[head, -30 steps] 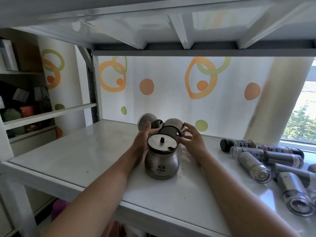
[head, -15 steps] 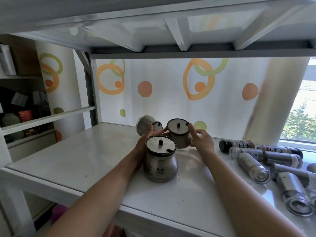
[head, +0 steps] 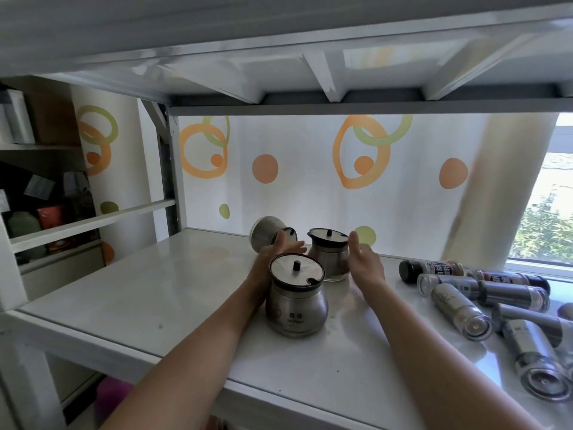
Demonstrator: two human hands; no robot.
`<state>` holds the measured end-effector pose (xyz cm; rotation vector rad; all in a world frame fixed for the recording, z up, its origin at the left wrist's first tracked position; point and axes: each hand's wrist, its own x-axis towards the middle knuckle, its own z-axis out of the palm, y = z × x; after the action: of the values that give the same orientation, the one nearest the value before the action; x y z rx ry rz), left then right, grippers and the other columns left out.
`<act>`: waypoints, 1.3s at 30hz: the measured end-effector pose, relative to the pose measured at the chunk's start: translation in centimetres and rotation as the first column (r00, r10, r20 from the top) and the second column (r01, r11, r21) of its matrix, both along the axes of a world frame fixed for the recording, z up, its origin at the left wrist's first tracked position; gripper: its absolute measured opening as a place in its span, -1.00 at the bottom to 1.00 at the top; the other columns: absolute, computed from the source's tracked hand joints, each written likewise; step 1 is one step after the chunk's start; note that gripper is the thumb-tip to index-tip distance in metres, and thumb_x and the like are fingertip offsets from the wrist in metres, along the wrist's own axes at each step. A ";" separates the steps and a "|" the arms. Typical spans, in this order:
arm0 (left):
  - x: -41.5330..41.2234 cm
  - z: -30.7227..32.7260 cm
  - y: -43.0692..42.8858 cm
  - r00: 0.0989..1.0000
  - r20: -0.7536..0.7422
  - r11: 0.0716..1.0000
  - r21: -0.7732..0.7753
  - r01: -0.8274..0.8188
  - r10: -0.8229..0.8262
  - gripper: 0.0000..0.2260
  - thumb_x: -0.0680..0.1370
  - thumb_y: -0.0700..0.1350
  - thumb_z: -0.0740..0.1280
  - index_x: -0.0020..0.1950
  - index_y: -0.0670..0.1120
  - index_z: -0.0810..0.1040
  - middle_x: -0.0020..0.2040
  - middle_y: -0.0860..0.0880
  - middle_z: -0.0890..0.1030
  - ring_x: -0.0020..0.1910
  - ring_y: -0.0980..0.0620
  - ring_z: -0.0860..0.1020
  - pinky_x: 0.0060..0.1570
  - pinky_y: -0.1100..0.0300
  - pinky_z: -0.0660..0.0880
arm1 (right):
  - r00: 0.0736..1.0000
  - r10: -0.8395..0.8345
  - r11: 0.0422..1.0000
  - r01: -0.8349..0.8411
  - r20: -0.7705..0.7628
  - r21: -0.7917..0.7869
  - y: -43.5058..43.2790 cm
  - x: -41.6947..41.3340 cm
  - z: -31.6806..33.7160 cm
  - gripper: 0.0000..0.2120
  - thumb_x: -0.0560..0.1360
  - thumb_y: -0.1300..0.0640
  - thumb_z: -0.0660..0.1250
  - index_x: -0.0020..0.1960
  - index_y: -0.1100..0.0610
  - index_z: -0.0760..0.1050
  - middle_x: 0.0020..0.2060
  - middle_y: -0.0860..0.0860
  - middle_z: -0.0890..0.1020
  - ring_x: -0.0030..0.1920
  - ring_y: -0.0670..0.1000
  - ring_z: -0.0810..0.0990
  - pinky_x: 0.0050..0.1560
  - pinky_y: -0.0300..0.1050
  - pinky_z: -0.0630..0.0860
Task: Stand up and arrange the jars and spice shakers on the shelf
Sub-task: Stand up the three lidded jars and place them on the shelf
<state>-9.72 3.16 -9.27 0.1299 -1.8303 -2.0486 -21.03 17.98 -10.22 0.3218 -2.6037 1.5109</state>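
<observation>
Two steel jars stand upright on the white shelf (head: 124, 293): a near jar (head: 296, 305) with a black-knobbed lid, and a rear jar (head: 328, 259) behind it. A third jar (head: 268, 232) lies on its side at the back left. My left hand (head: 279, 252) is between the near jar and the lying jar, fingers spread toward the rear jar. My right hand (head: 364, 262) is open just right of the rear jar, a small gap from it. Several spice shakers (head: 459, 305) lie on their sides at the right.
The shelf above (head: 279, 57) hangs low over the work area. A curtain with orange and green circles (head: 310, 169) backs the shelf. A window (head: 545, 218) is at the far right. Another shelving unit with boxes (head: 40, 212) stands at left.
The rear jar was tipped a second ago and has been set upright. Both hands have come off it and now sit open on either side.
</observation>
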 end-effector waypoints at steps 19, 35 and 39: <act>-2.7 -1.1 -6.2 0.913 -0.049 0.744 -0.563 -0.361 0.406 -0.13 0.33 0.09 0.50 0.53 0.04 0.11 0.41 -0.08 0.33 0.40 -0.04 0.33 0.37 0.01 0.35 | 0.771 0.527 0.758 -0.236 -0.358 0.608 -7.6 1.2 8.7 -0.50 0.46 0.32 0.17 0.30 -0.08 0.45 0.25 -0.03 0.56 0.17 0.03 0.56 0.19 -0.11 0.48; -2.3 0.3 -6.6 0.803 0.092 0.694 -0.566 -0.445 0.589 -0.48 0.51 0.32 0.11 0.42 0.15 0.30 0.35 -0.05 0.49 0.34 -0.15 0.41 0.33 -0.05 0.27 | 0.732 0.604 0.758 -0.406 -0.315 0.511 -10.2 1.1 7.7 -0.50 0.35 0.47 0.09 0.18 0.16 0.52 0.15 0.09 0.61 0.22 0.08 0.54 0.19 -0.09 0.47; -2.2 0.5 -7.0 0.723 0.247 0.676 -0.626 -0.389 0.645 -0.43 0.52 0.36 -0.08 0.30 0.10 0.46 0.26 -0.09 0.52 0.29 -0.17 0.35 0.29 -0.04 0.23 | 0.728 0.635 0.699 -0.399 -0.258 0.594 -11.1 2.0 8.0 -0.54 0.43 0.41 0.10 0.24 0.13 0.49 0.24 0.08 0.53 0.25 0.11 0.48 0.25 0.00 0.43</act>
<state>-11.97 -3.85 -8.80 0.9444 -2.2143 -1.0869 -19.04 6.89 -2.18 1.4150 -2.5548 0.6451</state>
